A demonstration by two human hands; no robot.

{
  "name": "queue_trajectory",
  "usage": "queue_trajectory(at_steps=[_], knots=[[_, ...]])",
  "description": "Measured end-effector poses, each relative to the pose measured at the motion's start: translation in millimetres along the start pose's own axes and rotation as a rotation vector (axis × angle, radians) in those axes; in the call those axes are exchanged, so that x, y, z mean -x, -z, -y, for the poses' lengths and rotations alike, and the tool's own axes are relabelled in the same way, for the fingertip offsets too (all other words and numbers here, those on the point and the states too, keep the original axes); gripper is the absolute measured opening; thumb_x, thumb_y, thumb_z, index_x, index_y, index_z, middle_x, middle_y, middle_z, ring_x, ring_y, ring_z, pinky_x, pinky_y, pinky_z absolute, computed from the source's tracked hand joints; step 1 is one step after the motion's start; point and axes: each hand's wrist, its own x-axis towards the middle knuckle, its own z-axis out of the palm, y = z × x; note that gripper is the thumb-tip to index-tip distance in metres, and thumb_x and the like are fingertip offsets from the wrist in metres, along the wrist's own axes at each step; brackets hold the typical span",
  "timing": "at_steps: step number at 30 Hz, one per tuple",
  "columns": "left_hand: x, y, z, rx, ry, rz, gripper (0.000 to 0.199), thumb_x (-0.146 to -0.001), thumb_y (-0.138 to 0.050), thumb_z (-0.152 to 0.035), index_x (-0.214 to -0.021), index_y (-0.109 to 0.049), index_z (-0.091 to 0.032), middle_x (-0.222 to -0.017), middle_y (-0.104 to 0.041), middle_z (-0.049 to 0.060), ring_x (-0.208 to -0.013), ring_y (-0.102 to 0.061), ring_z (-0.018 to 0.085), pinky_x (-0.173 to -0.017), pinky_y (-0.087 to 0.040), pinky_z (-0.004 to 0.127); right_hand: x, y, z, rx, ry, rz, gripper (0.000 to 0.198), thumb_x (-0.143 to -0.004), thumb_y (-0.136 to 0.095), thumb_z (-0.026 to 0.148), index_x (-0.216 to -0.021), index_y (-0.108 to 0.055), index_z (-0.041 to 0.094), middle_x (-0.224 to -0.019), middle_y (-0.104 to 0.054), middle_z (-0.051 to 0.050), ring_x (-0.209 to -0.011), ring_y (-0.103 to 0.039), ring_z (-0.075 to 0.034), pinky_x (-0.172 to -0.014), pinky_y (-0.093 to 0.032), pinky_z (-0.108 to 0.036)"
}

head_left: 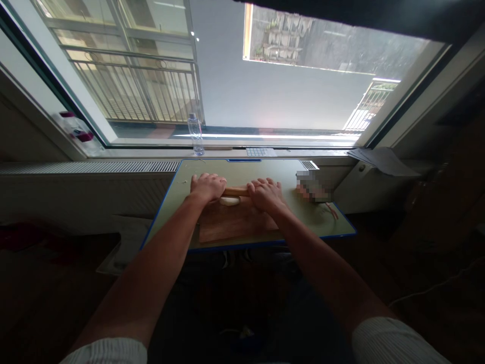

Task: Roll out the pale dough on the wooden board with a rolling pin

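A wooden rolling pin [237, 191] lies crosswise over the far part of a wooden cutting board [235, 227]. My left hand [207, 186] is closed over its left end, and my right hand [265, 192] over its right end. Just on the near side of the pin, between both hands, a small pale lump of dough [230, 201] rests on the board. Whether the pin touches the dough cannot be made out. Both palms face down, hiding the pin's ends.
The board sits on a light green table [303, 217] with a blue edge. At its right is a pixelated item [312, 187] beside reddish strips [332, 210]. A clear bottle [195, 134], another bottle [81, 132] and papers [382, 161] stand or lie along the windowsill [151, 152].
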Motion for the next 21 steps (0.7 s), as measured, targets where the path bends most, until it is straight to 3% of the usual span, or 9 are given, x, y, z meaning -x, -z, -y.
queue_trajectory(at_steps=[12,21], knots=[[23.1,-4.6,-6.2,0.027,0.044,-0.098,0.058,-0.109,-0.026,-0.044,-0.137,-0.076,-0.035,-0.163,-0.062,0.006,-0.147,-0.054,0.033,-0.121,-0.035,0.06,15.0,-1.7,1.9,-0.004,-0.002,-0.066,0.05,-0.118,-0.03,0.045,-0.118,-0.076,0.027,-0.135,-0.075,-0.01,-0.13,-0.056,-0.034,-0.11,-0.04,-0.053],[51.2,-5.2,-12.0,0.054,0.069,-0.177,0.057,-0.11,-0.027,-0.044,-0.139,-0.075,-0.03,-0.164,-0.062,0.006,-0.152,-0.051,0.029,-0.127,-0.033,0.056,38.0,3.3,9.6,-0.088,-0.022,-0.119,0.048,-0.118,-0.033,0.045,-0.131,-0.075,0.026,-0.146,-0.072,-0.007,-0.141,-0.051,-0.031,-0.12,-0.032,-0.048]])
